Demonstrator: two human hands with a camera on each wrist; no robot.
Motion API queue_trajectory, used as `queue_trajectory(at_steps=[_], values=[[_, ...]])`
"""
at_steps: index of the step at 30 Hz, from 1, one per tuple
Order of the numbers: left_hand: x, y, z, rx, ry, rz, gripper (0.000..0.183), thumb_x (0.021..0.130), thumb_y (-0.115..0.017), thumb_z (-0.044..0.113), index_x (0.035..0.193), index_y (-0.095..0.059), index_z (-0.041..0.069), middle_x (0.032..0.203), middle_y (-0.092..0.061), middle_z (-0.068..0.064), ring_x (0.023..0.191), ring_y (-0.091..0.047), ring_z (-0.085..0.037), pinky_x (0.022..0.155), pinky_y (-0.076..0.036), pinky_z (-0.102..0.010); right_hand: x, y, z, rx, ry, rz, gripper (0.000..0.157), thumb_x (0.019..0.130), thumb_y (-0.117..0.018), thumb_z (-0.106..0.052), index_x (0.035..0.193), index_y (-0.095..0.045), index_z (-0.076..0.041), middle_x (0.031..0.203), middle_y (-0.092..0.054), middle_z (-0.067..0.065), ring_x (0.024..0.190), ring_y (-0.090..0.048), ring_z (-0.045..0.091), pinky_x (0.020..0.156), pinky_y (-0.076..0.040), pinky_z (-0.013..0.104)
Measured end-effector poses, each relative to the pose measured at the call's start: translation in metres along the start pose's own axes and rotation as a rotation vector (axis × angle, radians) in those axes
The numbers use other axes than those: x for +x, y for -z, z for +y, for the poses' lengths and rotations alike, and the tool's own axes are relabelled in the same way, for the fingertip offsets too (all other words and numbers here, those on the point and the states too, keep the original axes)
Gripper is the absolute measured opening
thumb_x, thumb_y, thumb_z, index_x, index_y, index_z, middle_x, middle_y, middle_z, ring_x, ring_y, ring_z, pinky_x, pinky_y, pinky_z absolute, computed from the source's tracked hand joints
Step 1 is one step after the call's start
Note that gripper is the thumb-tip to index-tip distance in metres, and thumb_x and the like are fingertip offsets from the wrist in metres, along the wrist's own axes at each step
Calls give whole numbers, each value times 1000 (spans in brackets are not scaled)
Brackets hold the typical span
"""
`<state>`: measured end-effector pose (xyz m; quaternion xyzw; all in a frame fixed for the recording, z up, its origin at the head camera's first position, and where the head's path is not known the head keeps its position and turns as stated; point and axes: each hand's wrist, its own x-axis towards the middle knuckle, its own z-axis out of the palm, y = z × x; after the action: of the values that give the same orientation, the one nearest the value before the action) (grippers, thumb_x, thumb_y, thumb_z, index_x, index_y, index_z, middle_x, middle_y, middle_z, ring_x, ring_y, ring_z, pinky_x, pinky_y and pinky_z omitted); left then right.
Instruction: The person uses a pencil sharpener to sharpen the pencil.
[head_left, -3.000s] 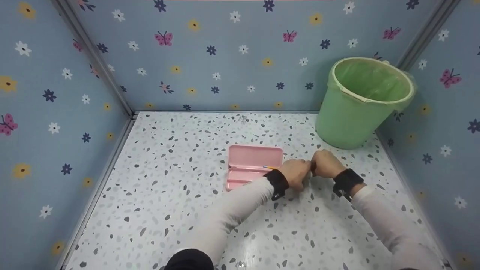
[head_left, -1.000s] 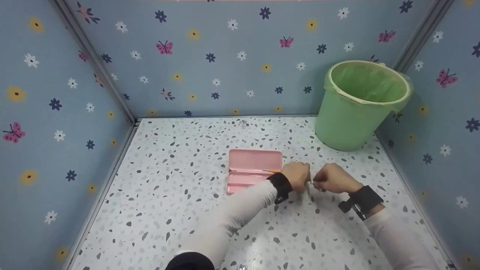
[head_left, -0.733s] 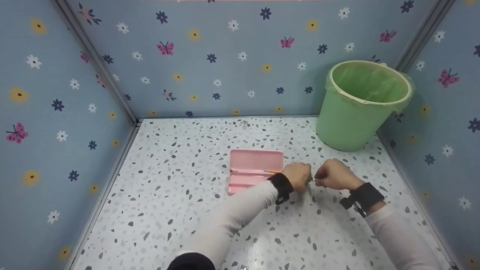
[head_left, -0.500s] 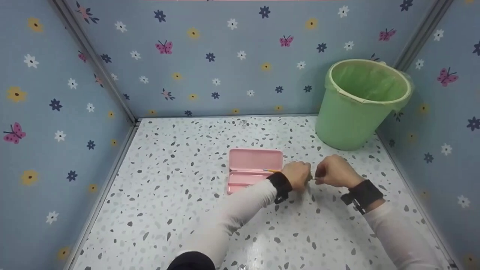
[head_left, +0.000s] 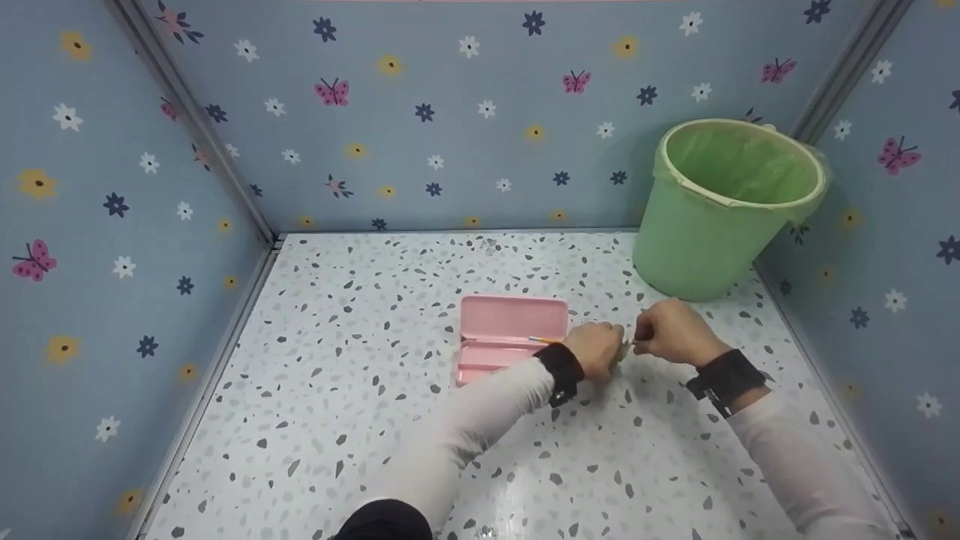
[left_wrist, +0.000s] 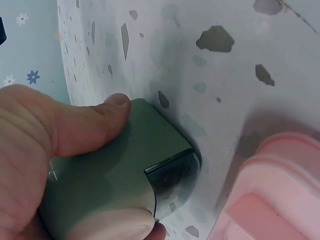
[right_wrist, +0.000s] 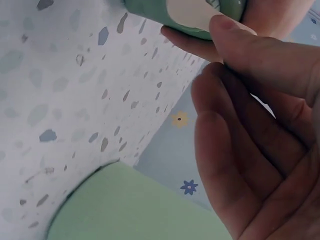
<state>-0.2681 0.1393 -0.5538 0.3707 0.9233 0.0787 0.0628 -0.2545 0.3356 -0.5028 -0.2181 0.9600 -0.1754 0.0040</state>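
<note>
A green pencil sharpener (left_wrist: 115,175) with a dark see-through compartment and a cream crank fills my left hand (head_left: 596,350), thumb over its top. It is held low over the speckled table; whether it touches the surface I cannot tell. My right hand (head_left: 675,334) pinches the end of the cream crank (right_wrist: 192,12) between thumb and forefinger, the other fingers loosely bent. Left of the hands lies an open pink pencil case (head_left: 514,317). A yellow pencil (head_left: 541,340) with a blue end lies at the case, partly hidden by my left wrist.
A light green bin (head_left: 697,240) with a liner stands at the table's back right corner, beyond my right hand. Flower-patterned panels (head_left: 450,105) rise at the back and on both sides of the speckled table (head_left: 337,315).
Within the last second my right hand has moved up and slightly right, away from me, with the crank's end. My left hand stays nearly in place with the sharpener.
</note>
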Motion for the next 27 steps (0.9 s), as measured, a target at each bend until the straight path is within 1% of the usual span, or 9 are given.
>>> queue_trajectory(at_steps=[4,6,9,10,13,16,17,22,27], values=[[1,1,0,0,-1,5,38,88,-87,18,118,-64,18,110,-72,0,95,-69,-17,84,-62,-30,5,-1,0,-49,-5,22,18,77,-96,-5,72,-81,-13,68,-76,-1,63,-63,14,62,-54,39],[3,0,-1,-9,10,-11,40,87,-88,18,119,-64,20,111,-72,1,96,-69,-16,84,-61,-29,7,-2,2,-62,-11,32,18,76,-96,-4,72,-81,-12,68,-76,0,63,-64,15,62,-54,40],[3,0,-1,-6,8,-29,42,86,-89,19,119,-64,20,111,-72,1,95,-69,-16,83,-61,-29,9,-7,6,-74,-5,48,18,76,-96,-3,72,-81,-10,68,-76,1,63,-64,16,62,-54,41],[5,-4,-2,-7,12,-31,42,85,-89,19,118,-64,20,110,-72,2,94,-68,-16,80,-60,-30,10,-9,7,-79,-1,52,17,76,-96,-3,73,-81,-10,68,-76,1,63,-65,17,62,-54,41],[3,-3,-3,-9,-4,-43,43,84,-89,20,118,-63,19,109,-71,2,93,-68,-15,79,-59,-30,11,-14,11,-88,3,60,16,78,-96,-3,74,-81,-9,69,-76,2,63,-65,17,61,-53,40],[3,-5,-4,-36,-12,-48,44,85,-90,19,119,-63,19,109,-71,2,93,-67,-16,79,-58,-30,11,-20,14,-85,-10,64,16,79,-95,-3,75,-81,-9,69,-76,2,63,-64,17,62,-52,39],[1,-2,-4,-39,-18,-48,43,86,-90,19,120,-63,18,110,-71,1,94,-68,-16,81,-59,-29,12,-21,14,-87,-12,70,16,79,-95,-3,75,-81,-9,69,-76,2,63,-64,17,62,-52,39],[3,-5,-5,-10,-9,-28,42,88,-88,20,120,-63,18,110,-70,1,95,-67,-16,82,-59,-30,15,-31,18,-119,-5,103,16,80,-94,-5,73,-80,-10,69,-76,3,63,-65,21,64,-55,44],[-1,-1,-3,2,-14,-19,45,86,-89,22,123,-63,16,112,-71,-1,97,-68,-18,83,-60,-31,17,-41,23,-110,-22,76,15,81,-93,-5,75,-81,-10,70,-77,3,65,-68,23,66,-57,47]])
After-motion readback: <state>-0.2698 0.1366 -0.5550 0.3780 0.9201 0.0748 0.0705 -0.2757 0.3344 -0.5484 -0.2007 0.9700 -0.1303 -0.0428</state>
